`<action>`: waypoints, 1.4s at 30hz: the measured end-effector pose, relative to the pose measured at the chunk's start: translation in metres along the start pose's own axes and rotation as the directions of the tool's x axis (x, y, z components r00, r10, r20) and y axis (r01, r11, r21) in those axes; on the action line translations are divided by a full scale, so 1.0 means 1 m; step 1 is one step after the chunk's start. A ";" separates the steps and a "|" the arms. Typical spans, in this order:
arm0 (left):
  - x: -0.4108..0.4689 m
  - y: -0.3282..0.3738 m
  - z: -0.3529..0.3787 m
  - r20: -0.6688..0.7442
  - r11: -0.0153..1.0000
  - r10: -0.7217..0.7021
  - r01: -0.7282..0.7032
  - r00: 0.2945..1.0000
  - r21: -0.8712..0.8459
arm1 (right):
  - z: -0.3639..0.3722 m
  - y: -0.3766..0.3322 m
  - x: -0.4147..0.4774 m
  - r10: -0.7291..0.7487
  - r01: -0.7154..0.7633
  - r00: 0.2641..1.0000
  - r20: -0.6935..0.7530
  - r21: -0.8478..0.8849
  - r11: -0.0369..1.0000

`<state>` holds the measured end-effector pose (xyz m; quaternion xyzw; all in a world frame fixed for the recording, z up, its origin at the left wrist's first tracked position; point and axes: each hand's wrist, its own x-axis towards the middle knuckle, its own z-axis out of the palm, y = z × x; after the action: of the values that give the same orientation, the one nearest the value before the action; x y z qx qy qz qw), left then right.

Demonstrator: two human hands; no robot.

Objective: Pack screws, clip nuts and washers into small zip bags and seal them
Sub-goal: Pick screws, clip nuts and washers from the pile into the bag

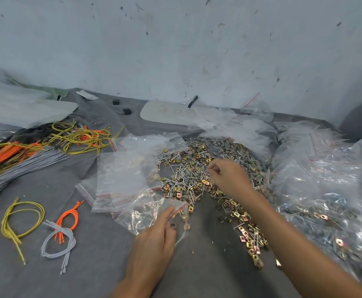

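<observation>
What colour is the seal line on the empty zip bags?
Red, the seal line on the clear zip bags; head view.

— Where is the pile of screws (208, 175) sitting?
— It's lying on the cloth (102, 265), in the middle. Empty zip bags (124, 175) are lying just left of it, filled bags (326, 179) are sitting on its right.
— And the cords (25, 151)?
— They're lying far left; the wall (175, 50) is standing behind everything.

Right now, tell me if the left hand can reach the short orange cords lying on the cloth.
Probably yes: the left hand sits close to the orange cords, only bare grey cloth between, though it holds a zip bag.
</observation>
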<state>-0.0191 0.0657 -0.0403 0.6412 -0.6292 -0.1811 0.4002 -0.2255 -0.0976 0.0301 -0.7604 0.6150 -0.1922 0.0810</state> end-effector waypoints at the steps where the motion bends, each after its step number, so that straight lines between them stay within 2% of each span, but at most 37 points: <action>1: 0.000 -0.001 0.000 0.005 1.000 0.000 0.000 1.000 -0.009 | 0.002 0.005 0.015 0.031 -0.031 0.999 0.019 -0.032 0.999; 4: 0.001 -0.003 0.001 -0.006 0.999 -0.007 0.007 1.000 -0.034 | 0.013 0.016 0.049 0.096 -0.091 0.993 0.063 -0.079 0.993; 10: 0.002 -0.003 0.000 0.002 1.000 0.004 -0.004 1.000 -0.031 | 0.037 0.031 0.075 0.061 -0.034 0.987 0.150 -0.176 0.984; 18: 0.002 -0.003 0.000 -0.026 0.999 0.019 -0.020 0.999 -0.044 | 0.031 0.028 0.062 0.043 -0.015 0.989 0.140 -0.201 0.980; 20: 0.002 -0.002 0.001 -0.024 0.999 0.018 -0.019 1.000 -0.045 | 0.026 0.024 0.048 0.049 -0.037 0.993 0.104 -0.112 0.993; 23: 0.002 -0.002 0.000 -0.013 0.999 0.018 -0.018 1.000 -0.039 | 0.020 0.012 0.009 0.050 -0.064 0.995 0.084 0.170 0.983; 27: 0.003 -0.004 0.001 -0.003 0.999 -0.006 0.006 1.000 -0.031 | 0.018 -0.009 -0.059 0.002 -0.035 0.998 0.069 0.471 0.882; 30: 0.003 -0.002 0.000 0.029 0.999 -0.019 0.020 0.999 -0.030 | 0.024 -0.026 -0.100 -0.079 0.009 0.992 0.101 0.563 0.826; 33: 0.003 -0.002 -0.001 0.049 0.999 -0.021 0.022 0.999 -0.025 | 0.031 -0.041 -0.121 -0.159 0.087 0.983 0.088 0.542 0.836; 38: 0.003 -0.001 -0.002 0.040 0.999 -0.042 0.043 0.998 -0.020 | 0.037 -0.058 -0.124 -0.240 0.230 0.970 -0.023 0.383 0.895; 42: 0.002 -0.002 0.000 0.019 1.000 -0.028 0.028 0.999 -0.005 | 0.042 -0.061 -0.118 -0.288 0.273 0.957 0.039 0.222 0.936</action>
<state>-0.0173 0.0637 -0.0413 0.6473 -0.6234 -0.1942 0.3934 -0.1738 0.0256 -0.0088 -0.8334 0.4728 -0.2398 0.1561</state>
